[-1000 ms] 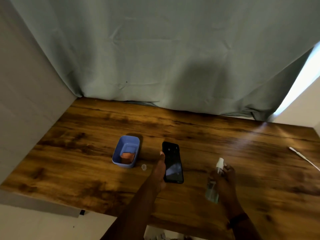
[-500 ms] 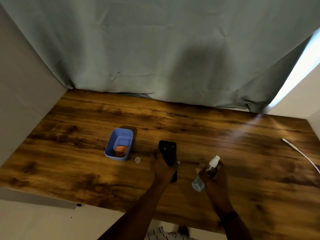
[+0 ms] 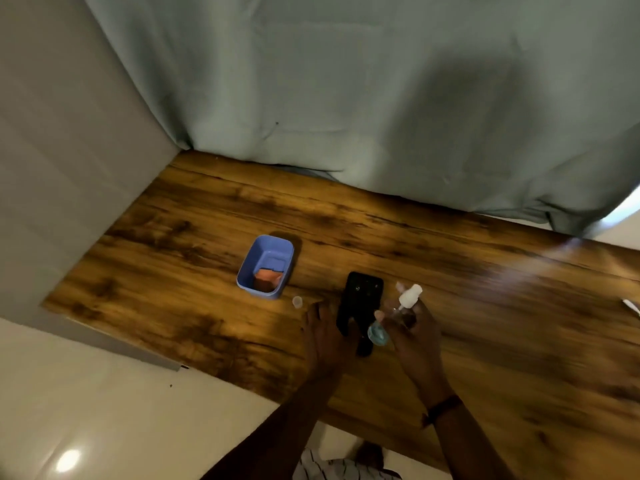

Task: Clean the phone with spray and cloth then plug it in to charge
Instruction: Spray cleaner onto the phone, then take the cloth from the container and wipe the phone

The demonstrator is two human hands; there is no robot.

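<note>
Phone (image 3: 360,303) gripped by left fingers (image 3: 356,327); right fingers (image 3: 379,315) grasp spray bottle (image 3: 398,313); blue tub (image 3: 249,268) holds cloth (image 3: 266,279).

A grey-green curtain (image 3: 346,81) is hanging behind the wooden surface (image 3: 173,271); daylight is showing far right, glossy floor (image 3: 86,410) reflecting a lamp.

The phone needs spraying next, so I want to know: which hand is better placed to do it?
Right: the right hand already holds the spray bottle beside the phone, while the left hand steadies the phone.
</note>
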